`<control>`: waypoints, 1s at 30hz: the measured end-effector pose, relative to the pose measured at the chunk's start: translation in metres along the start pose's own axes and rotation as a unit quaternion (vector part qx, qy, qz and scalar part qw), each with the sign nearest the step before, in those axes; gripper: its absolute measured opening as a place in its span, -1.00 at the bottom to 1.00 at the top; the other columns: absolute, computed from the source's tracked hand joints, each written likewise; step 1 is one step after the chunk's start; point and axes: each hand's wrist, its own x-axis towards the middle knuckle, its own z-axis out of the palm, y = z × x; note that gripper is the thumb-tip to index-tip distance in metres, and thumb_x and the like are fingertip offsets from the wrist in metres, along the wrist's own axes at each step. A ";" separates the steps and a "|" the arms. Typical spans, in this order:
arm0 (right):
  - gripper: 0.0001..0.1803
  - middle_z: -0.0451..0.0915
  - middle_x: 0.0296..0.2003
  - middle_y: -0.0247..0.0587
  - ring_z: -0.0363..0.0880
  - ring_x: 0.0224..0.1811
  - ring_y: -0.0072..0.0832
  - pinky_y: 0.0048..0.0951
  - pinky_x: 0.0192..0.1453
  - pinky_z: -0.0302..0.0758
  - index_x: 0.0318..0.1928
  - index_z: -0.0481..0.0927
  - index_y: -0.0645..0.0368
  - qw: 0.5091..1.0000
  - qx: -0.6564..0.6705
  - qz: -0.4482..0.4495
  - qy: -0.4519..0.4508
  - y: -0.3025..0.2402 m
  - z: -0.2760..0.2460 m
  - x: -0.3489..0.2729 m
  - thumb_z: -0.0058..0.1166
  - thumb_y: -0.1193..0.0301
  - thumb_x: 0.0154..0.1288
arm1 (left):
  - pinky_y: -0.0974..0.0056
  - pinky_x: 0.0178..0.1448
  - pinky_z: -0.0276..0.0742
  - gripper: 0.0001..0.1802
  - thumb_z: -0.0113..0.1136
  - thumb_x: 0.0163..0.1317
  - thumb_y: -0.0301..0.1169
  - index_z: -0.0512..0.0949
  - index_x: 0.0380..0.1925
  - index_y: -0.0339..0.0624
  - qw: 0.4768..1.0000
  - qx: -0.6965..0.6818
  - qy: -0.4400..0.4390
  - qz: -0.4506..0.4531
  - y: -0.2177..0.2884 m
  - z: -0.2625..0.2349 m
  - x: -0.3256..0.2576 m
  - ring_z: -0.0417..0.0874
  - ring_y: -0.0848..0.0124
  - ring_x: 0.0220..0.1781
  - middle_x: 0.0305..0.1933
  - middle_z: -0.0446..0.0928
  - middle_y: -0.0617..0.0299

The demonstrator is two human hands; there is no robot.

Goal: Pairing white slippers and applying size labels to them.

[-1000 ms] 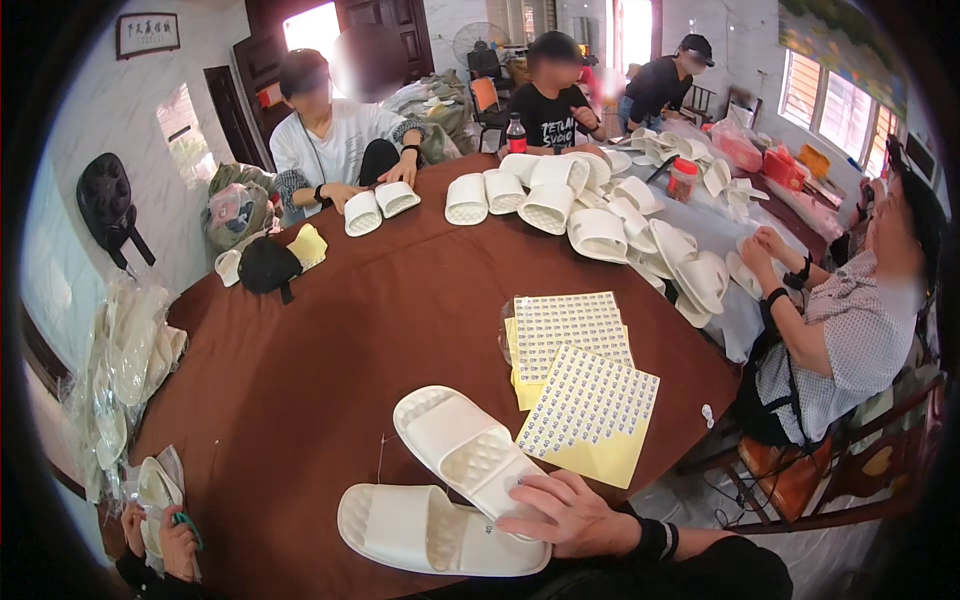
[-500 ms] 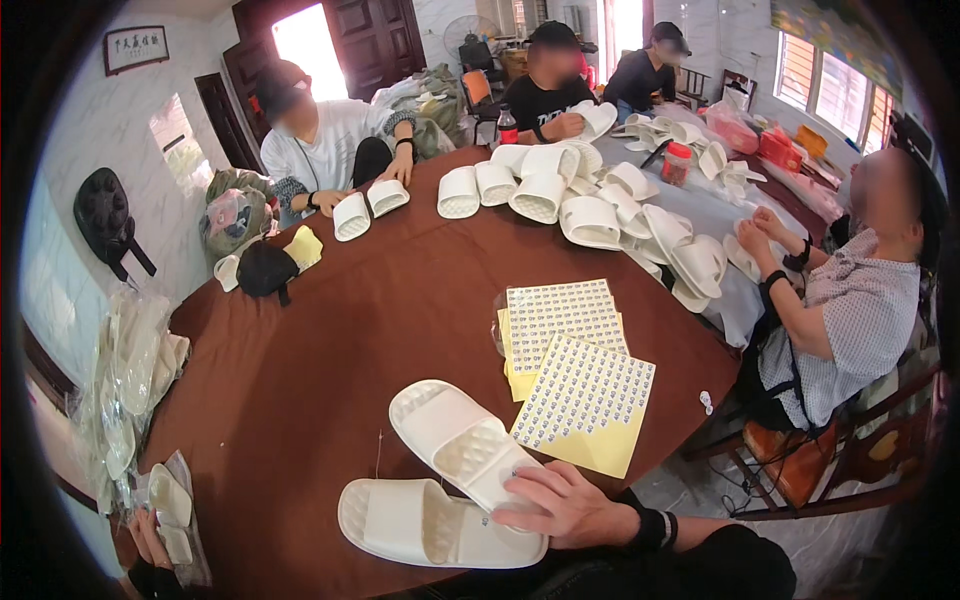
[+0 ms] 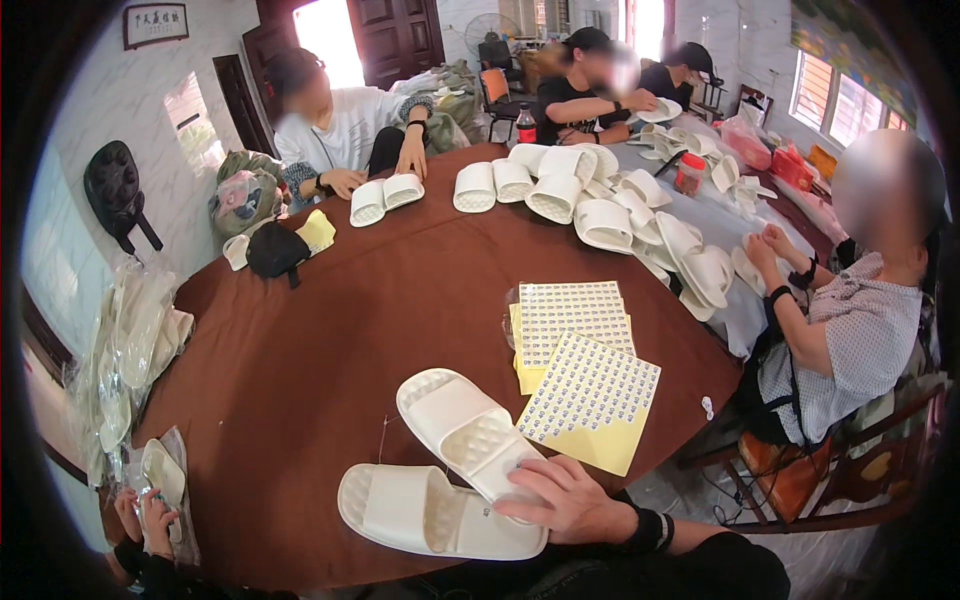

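Note:
My right hand (image 3: pixel 575 505) comes in from the lower right, its fingers pressed on the heel end of a white slipper (image 3: pixel 470 425) and gripping it. That slipper lies slantwise, toe pointing up and left, its heel resting over a second white slipper (image 3: pixel 405 508). The lower slipper lies flat near the front edge of the table, with a small dark mark on its insole. Just beyond my hand is a sheet of small printed stickers on yellow backing (image 3: pixel 592 400). My left hand is not in view.
Another sticker sheet (image 3: pixel 570 310) lies under the near one. A heap of white slippers (image 3: pixel 600 220) spreads over the far right of the brown-covered table (image 3: pixel 300 380). Several people sit around it. A co-worker's hands (image 3: pixel 150 520) handle a bagged slipper at lower left. A black cap (image 3: pixel 277 250) lies far left.
The whole view has shifted slightly. My right hand still grips the upper slipper in nearly the same place. At the back, a co-worker's slipper has moved right; at lower left, a co-worker's two hands now show.

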 end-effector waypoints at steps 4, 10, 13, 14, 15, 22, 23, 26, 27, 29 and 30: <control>-0.41 0.48 0.02 -0.22 0.48 0.14 -0.23 -0.22 0.18 0.38 0.09 0.58 -0.25 1.000 0.021 0.009 0.009 -0.002 0.001 0.001 0.27 0.40 -0.07 | 0.28 -0.14 0.57 -0.83 0.02 0.33 -0.46 0.53 -0.19 -0.32 1.000 0.000 0.002 0.007 -0.004 0.001 0.000 0.64 0.31 -0.28 -0.30 0.62 0.09; -0.45 0.49 0.02 -0.21 0.47 0.14 -0.22 -0.21 0.17 0.38 0.06 0.61 -0.22 1.000 0.015 0.008 0.004 -0.002 0.001 0.001 0.29 0.40 -0.05 | 0.28 -0.15 0.57 -0.84 0.01 0.33 -0.47 0.53 -0.20 -0.32 1.000 0.000 0.004 0.015 -0.011 0.004 0.000 0.63 0.32 -0.29 -0.30 0.62 0.09; -0.48 0.49 0.01 -0.20 0.48 0.13 -0.22 -0.21 0.16 0.38 0.04 0.61 -0.21 1.000 0.012 0.009 0.016 -0.003 0.001 0.001 0.28 0.40 -0.04 | 0.28 -0.15 0.57 -0.84 0.01 0.33 -0.47 0.53 -0.21 -0.32 1.000 0.005 0.005 0.020 -0.011 0.004 0.000 0.63 0.32 -0.29 -0.31 0.61 0.09; -0.49 0.49 0.01 -0.19 0.49 0.12 -0.22 -0.22 0.15 0.39 0.04 0.61 -0.20 1.000 0.009 0.007 0.023 -0.004 0.002 0.002 0.27 0.40 -0.03 | 0.28 -0.15 0.57 -0.84 0.01 0.33 -0.47 0.53 -0.21 -0.32 1.000 0.006 0.007 0.021 -0.011 0.003 -0.001 0.63 0.32 -0.29 -0.31 0.61 0.09; -0.50 0.49 0.01 -0.19 0.49 0.11 -0.21 -0.22 0.14 0.39 0.03 0.61 -0.20 0.999 0.007 0.005 0.031 -0.004 0.002 0.002 0.27 0.40 -0.02 | 0.28 -0.15 0.57 -0.84 0.01 0.33 -0.47 0.53 -0.21 -0.32 1.000 0.007 0.008 0.022 -0.010 0.002 -0.002 0.63 0.32 -0.29 -0.31 0.61 0.09; -0.51 0.50 0.00 -0.19 0.50 0.10 -0.20 -0.22 0.12 0.41 0.02 0.61 -0.19 1.000 0.005 0.003 0.026 -0.002 0.003 0.002 0.25 0.40 -0.01 | 0.29 -0.16 0.57 -0.84 0.00 0.33 -0.47 0.52 -0.22 -0.32 0.999 0.026 0.013 0.016 -0.011 -0.002 -0.014 0.63 0.33 -0.30 -0.31 0.61 0.09; -0.51 0.49 0.03 -0.17 0.48 0.13 -0.21 -0.23 0.13 0.40 0.05 0.60 -0.18 1.000 -0.004 -0.004 0.024 -0.001 0.003 0.002 0.23 0.36 0.01 | 0.29 -0.16 0.57 -0.84 0.00 0.33 -0.47 0.52 -0.22 -0.32 0.999 0.029 0.014 0.012 -0.012 -0.004 -0.017 0.63 0.33 -0.30 -0.31 0.61 0.09; -0.51 0.49 0.05 -0.16 0.47 0.16 -0.21 -0.22 0.15 0.40 0.06 0.60 -0.16 1.000 -0.007 -0.003 0.019 0.000 0.003 0.000 0.21 0.32 0.01 | 0.29 -0.17 0.57 -0.84 0.00 0.33 -0.48 0.52 -0.22 -0.32 0.999 0.040 0.018 0.000 -0.017 -0.008 -0.032 0.63 0.33 -0.30 -0.32 0.61 0.10; -0.51 0.50 0.05 -0.16 0.47 0.16 -0.21 -0.22 0.15 0.40 0.06 0.61 -0.16 1.000 -0.006 -0.003 0.029 0.000 0.005 0.001 0.21 0.32 0.01 | 0.29 -0.17 0.57 -0.84 0.00 0.33 -0.48 0.52 -0.22 -0.32 0.999 0.042 0.020 -0.004 -0.019 -0.009 -0.036 0.63 0.33 -0.30 -0.32 0.61 0.10; -0.52 0.50 0.05 -0.16 0.47 0.16 -0.20 -0.22 0.15 0.39 0.05 0.61 -0.16 0.999 -0.007 -0.007 0.033 0.000 0.005 0.002 0.21 0.32 0.00 | 0.29 -0.17 0.57 -0.85 -0.01 0.33 -0.48 0.52 -0.23 -0.32 0.999 0.047 0.022 -0.010 -0.020 -0.011 -0.043 0.63 0.33 -0.30 -0.32 0.61 0.10; -0.52 0.50 0.05 -0.16 0.47 0.16 -0.20 -0.22 0.15 0.39 0.05 0.61 -0.16 0.999 -0.005 -0.004 0.032 0.000 0.005 0.002 0.21 0.32 0.00 | 0.29 -0.17 0.57 -0.85 -0.01 0.33 -0.48 0.52 -0.23 -0.32 0.998 0.050 0.023 -0.012 -0.021 -0.011 -0.045 0.63 0.33 -0.31 -0.32 0.61 0.10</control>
